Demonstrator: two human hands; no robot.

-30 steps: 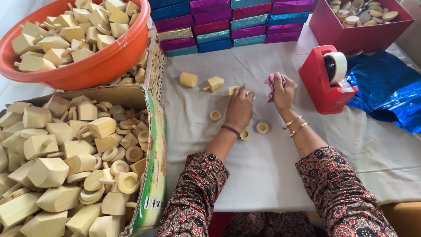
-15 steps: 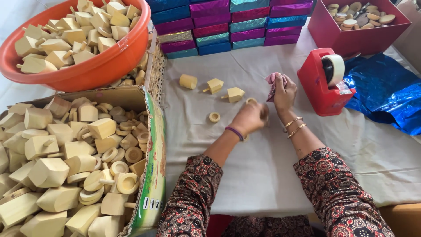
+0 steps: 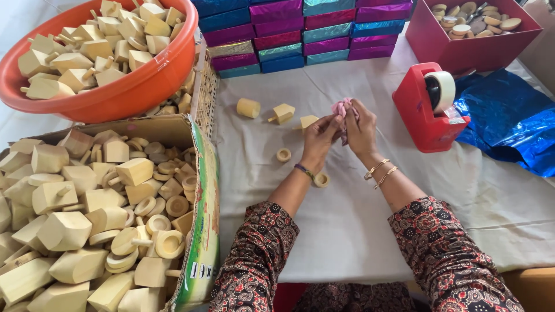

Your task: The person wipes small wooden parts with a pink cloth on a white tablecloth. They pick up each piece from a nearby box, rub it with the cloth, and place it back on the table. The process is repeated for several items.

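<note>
Cardboard carton [image 3: 196, 190] and orange basin [image 3: 115, 95] at left, both heaped with wooden tops. White cloth-covered table [image 3: 347, 219]; red tape dispenser [image 3: 425, 115] at right. Both hands raised mid-table: left hand [image 3: 318, 141] and right hand [image 3: 361, 127] pinched together on a pink cloth [image 3: 341, 108], seemingly wiping a small piece. Regrip looks needed.
</note>
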